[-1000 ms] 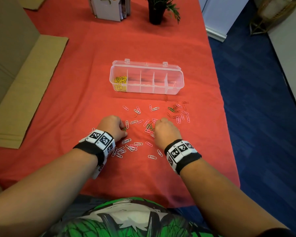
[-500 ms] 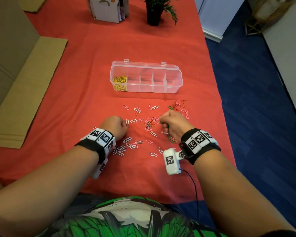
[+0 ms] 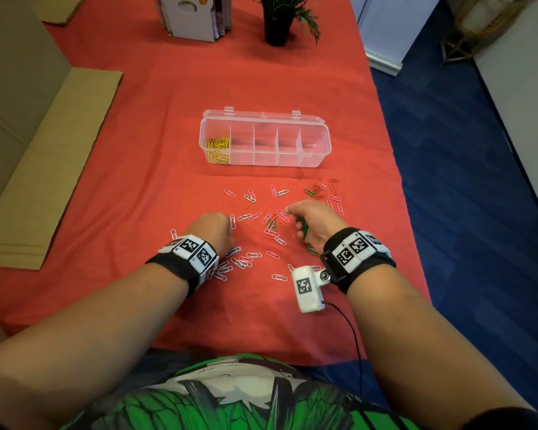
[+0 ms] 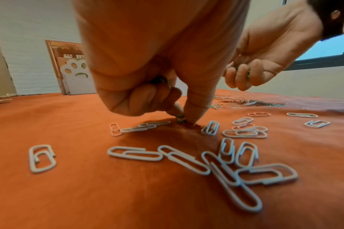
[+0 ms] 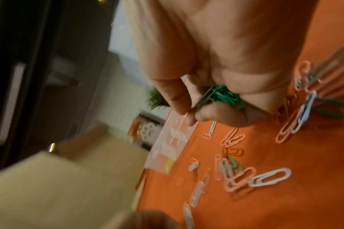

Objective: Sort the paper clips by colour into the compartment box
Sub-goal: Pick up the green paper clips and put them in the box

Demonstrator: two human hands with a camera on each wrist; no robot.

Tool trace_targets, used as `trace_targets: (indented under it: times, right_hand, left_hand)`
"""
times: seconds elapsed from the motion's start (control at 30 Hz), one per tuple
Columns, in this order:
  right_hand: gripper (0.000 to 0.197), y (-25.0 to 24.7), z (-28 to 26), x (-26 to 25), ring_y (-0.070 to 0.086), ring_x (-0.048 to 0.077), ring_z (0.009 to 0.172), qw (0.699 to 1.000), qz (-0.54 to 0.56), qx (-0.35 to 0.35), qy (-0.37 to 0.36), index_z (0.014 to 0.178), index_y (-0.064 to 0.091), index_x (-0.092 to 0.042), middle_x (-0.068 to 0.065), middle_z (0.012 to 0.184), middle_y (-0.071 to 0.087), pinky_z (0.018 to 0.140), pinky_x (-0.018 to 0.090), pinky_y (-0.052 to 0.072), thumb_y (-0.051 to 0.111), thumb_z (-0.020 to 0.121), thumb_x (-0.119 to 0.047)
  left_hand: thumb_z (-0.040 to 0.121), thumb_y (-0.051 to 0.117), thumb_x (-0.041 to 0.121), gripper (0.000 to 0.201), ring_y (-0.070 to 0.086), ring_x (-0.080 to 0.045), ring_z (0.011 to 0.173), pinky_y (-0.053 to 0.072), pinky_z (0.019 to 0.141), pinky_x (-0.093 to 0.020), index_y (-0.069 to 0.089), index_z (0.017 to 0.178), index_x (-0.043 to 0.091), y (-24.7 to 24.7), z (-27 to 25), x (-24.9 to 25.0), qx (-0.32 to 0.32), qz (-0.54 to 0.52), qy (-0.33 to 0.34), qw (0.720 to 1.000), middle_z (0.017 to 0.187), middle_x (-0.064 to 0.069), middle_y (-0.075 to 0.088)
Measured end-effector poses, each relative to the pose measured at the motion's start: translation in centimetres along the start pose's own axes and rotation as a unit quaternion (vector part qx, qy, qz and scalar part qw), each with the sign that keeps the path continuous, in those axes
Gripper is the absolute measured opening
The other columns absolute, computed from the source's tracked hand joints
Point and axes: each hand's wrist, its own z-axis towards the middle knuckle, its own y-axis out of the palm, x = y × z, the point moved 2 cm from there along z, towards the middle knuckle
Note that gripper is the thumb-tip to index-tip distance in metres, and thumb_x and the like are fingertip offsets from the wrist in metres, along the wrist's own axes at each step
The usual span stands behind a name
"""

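Note:
A clear compartment box (image 3: 314, 144) stands open on the red cloth, with yellow clips (image 3: 218, 148) in its leftmost compartment. White, pink, green and red paper clips (image 3: 263, 218) lie scattered in front of it. My right hand (image 3: 308, 220) is turned on its side above the clips and grips a bunch of green clips (image 5: 224, 95) in its curled fingers. My left hand (image 3: 213, 226) is curled with its fingertips down on the cloth, pinching a green clip (image 4: 180, 119) between thumb and forefinger among white clips (image 4: 231, 164).
A dark plant pot (image 3: 275, 24) and a white card stand (image 3: 193, 17) are at the far end of the table. Flat cardboard (image 3: 44, 169) lies along the left edge. The table's right edge (image 3: 395, 169) drops to blue floor.
My right hand has lifted off the cloth and rolled onto its side, moving right with green clips in it. My left hand has stayed in place.

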Motion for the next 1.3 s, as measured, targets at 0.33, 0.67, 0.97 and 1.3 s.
trace_targets:
  times: [0.33, 0.67, 0.97, 1.3]
  right_hand:
    - [0.022, 2.0, 0.9, -0.5, 0.055, 0.016, 0.075, 0.904, -0.397, 0.031, -0.157, 0.096, 0.070, -0.009, 0.003, 0.078, 0.061, 0.067, 0.018, 0.034, 0.050, 0.090, -0.018]
    - [0.024, -1.3, 1.5, 0.2, 0.048, 0.011, 0.061, 0.965, -0.232, 0.057, -0.112, 0.072, 0.058, -0.024, -0.008, 0.068, 0.053, 0.057, 0.024, 0.038, 0.048, 0.091, -0.014]
    - [0.031, 0.4, 0.5, 0.4, 0.049, 0.007, 0.072, 0.925, -0.346, 0.021, -0.157, 0.106, 0.070, -0.010, -0.016, 0.071, 0.048, 0.063, 0.017, 0.035, 0.044, 0.090, -0.003]
    - [0.027, -0.7, 0.4, 1.2, 0.050, -0.001, 0.052, 0.929, -0.356, 0.000, -0.102, 0.078, 0.067, -0.021, -0.014, 0.056, 0.059, 0.051, 0.009, 0.036, 0.049, 0.082, -0.002]
  left_hand:
    - [0.083, 0.042, 0.014, 0.019, 0.046, -0.012, 0.046, 0.037, 0.044, -0.017, 0.045, 0.064, 0.017, -1.6, 0.5, -1.4, -0.066, -0.631, -0.187, 0.750, 0.051, 0.001, 0.052]
    - [0.065, 0.045, 0.017, 0.007, 0.058, -0.019, 0.059, 0.053, 0.060, -0.024, 0.049, 0.060, 0.014, -1.2, 0.6, -0.2, -0.192, -0.795, -0.146, 0.556, 0.057, -0.002, 0.054]
    - [0.091, 0.035, 0.006, 0.025, 0.056, -0.009, 0.045, 0.047, 0.043, -0.015, 0.058, 0.082, 0.012, 0.3, 1.6, 3.1, -0.164, -0.675, -0.140, 0.706, 0.063, -0.001, 0.052]
    - [0.093, 0.035, 0.029, 0.033, 0.071, -0.022, 0.065, 0.058, 0.069, -0.037, 0.061, 0.086, 0.011, 0.3, 1.9, 2.5, -0.174, -0.705, -0.156, 0.669, 0.070, -0.007, 0.072]
